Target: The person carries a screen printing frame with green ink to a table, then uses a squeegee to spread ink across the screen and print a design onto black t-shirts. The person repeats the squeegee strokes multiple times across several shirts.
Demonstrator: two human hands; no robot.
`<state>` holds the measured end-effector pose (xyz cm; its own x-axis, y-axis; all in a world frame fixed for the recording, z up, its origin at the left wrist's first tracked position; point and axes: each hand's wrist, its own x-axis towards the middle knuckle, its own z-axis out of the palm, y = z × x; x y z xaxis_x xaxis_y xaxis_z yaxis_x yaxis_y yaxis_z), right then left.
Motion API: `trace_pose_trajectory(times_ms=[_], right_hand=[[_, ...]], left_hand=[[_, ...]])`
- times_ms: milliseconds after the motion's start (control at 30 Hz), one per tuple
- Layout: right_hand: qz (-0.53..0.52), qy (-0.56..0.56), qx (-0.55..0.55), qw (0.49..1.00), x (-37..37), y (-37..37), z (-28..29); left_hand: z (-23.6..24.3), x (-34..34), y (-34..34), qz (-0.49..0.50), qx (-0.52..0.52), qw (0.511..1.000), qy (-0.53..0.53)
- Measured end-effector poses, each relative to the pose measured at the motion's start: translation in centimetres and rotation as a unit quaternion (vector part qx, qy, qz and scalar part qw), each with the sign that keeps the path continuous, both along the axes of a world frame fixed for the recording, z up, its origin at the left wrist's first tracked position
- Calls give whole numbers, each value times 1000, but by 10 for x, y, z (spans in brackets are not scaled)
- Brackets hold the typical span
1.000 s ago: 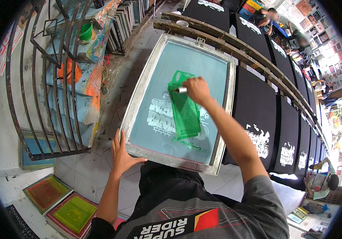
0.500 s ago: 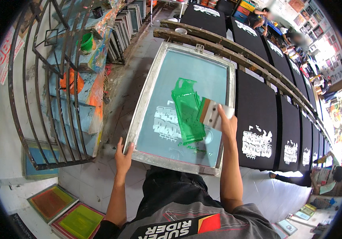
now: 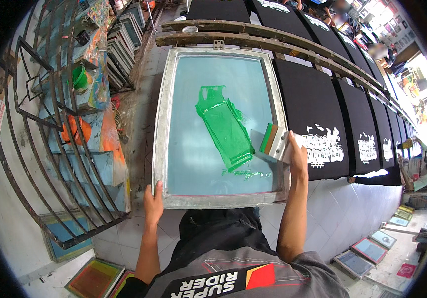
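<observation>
A silver-edged printing screen (image 3: 160, 124) with blue-grey mesh fills the middle of the view. On its mesh lies a slanted patch of thick green ink (image 3: 226, 131), with small smears below it. My left hand (image 3: 153, 202) grips the near left corner of the screen, thumb on top and fingers partly hidden. A squeegee (image 3: 276, 142) with a metal holder and a green-inked blade is in my right hand (image 3: 298, 155), tilted over the right side of the screen. Beyond that hand, a black cloth panel (image 3: 307, 99) carries a white print.
Wooden rails (image 3: 253, 45) run past the screen's far edge, with more black panels beyond. To the left stand a black metal grille (image 3: 29, 149), a green bucket (image 3: 79, 78) and racked frames (image 3: 119, 54). Several coloured screens lean low at left and right. People are at the far right.
The screen has turned straighter and sits further left in view. White lettering seen through its mesh no longer shows. The squeegee is clear of the ink patch, nearer the right rim.
</observation>
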<state>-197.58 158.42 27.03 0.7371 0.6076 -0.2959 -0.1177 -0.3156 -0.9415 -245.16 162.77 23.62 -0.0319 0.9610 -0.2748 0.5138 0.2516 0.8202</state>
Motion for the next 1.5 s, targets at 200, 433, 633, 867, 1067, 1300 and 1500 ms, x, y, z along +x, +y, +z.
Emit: trace_pose_trajectory(times_ms=[200, 433, 633, 867, 1067, 1300, 1500], right_hand=[[43, 70, 62, 995, 27, 27, 2], [6, 113, 135, 984, 31, -8, 3], [-32, 149, 213, 965, 90, -99, 5], [-62, 123, 227, 964, 217, -244, 17], [-125, 105, 241, 957, 309, -323, 9], [-92, 146, 215, 961, 373, -311, 4], [-44, 173, 226, 958, 397, -247, -8]], left_hand=[[9, -6, 39, -101, 6, 991, 83], [36, 25, 20, 34, -27, 999, 1], [30, 83, -52, 34, 20, 999, -22], [32, 221, -127, -21, -18, 997, -68], [9, 320, -180, -53, -31, 995, -75], [16, 371, -208, -19, -35, 997, -73], [-3, 387, -193, 53, 23, 994, -93]])
